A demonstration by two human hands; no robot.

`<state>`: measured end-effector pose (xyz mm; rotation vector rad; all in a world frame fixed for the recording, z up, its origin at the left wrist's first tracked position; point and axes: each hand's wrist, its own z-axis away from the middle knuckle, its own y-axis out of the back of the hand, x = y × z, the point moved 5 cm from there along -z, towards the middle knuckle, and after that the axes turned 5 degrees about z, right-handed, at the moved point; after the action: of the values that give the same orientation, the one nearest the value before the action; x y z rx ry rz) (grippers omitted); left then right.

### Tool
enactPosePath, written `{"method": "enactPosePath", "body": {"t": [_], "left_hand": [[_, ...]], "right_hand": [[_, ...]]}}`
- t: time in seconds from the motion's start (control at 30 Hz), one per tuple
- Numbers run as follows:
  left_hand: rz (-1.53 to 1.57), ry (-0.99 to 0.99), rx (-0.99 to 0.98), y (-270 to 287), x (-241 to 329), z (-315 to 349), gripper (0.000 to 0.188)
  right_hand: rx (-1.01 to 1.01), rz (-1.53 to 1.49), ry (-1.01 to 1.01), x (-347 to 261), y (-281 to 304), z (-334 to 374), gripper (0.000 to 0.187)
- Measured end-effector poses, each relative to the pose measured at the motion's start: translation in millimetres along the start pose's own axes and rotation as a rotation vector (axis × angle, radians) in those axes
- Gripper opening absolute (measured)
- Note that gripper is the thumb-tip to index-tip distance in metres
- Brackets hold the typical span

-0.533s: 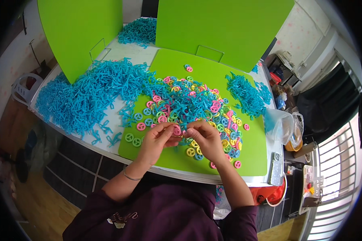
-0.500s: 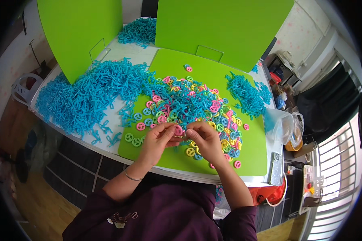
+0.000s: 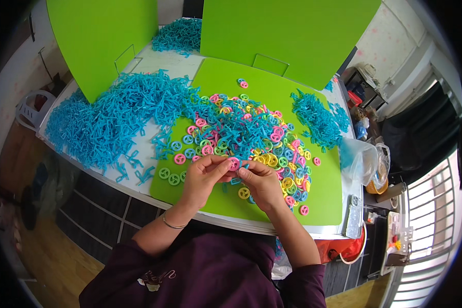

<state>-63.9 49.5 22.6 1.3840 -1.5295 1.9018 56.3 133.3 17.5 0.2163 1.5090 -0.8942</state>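
Observation:
Just past the table's front edge, my left hand (image 3: 201, 178) pinches a pink spoked plastic wheel (image 3: 233, 164) between thumb and fingers. My right hand (image 3: 262, 186) meets it at the wheel's right side, its thumb and fingers closed on a small blue plastic piece (image 3: 236, 180), partly hidden by the fingers. Beyond both hands spreads a heap of pink, yellow, green and blue wheels (image 3: 272, 160). Slim blue forked pieces (image 3: 244, 128) lie on top of that heap. Three green wheels (image 3: 164, 173) sit left of my left hand.
A large mound of blue pieces (image 3: 123, 110) covers the left of the white table; a smaller pile (image 3: 315, 118) lies right. Beneath the wheels is a green board (image 3: 323, 185). Green upright panels (image 3: 287, 36) stand behind. A phone (image 3: 352, 215) and clear plastic bag (image 3: 358, 163) are at right.
The wheel and both hands have shifted slightly to the right in the picture. The blue piece now shows more clearly beneath the wheel. My grip on the wheel stays.

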Motion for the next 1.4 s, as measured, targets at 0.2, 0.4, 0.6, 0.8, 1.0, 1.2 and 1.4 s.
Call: {"method": "enactPosePath", "body": {"t": [0.2, 0.4, 0.6, 0.8, 1.0, 1.2, 1.4], "left_hand": [[-0.074, -0.106, -0.014, 2.1, 3.1, 1.2, 0.012], [-0.237, -0.15, -0.046, 4.4, 1.0, 0.6, 0.011], [-0.203, -0.107, -0.023, 6.7, -0.1, -0.3, 0.012], [-0.289, -0.195, -0.103, 0.3, 0.1, 0.3, 0.012], [-0.103, -0.148, -0.078, -1.8, 0.9, 0.3, 0.016], [0.286, 0.276, 0.008, 17.2, -15.2, -4.9, 0.016], [-0.366, 0.024, -0.069, 6.0, 9.3, 7.9, 0.016]], "right_hand": [[0.104, 0.511, 0.28, -11.4, 0.5, 6.0, 0.018], [0.03, 0.539, 0.184, -10.0, -0.5, 4.3, 0.018], [0.157, 1.088, 0.564, -30.4, -18.7, 15.9, 0.023], [0.173, 1.058, 0.562, -31.6, -10.3, 13.6, 0.023], [0.09, 0.591, 0.172, -23.7, -1.7, 10.4, 0.049], [0.039, 1.158, 0.961, -59.3, -15.7, 22.9, 0.052], [-0.263, 1.108, 0.957, -55.2, -26.1, 29.9, 0.023]]}}
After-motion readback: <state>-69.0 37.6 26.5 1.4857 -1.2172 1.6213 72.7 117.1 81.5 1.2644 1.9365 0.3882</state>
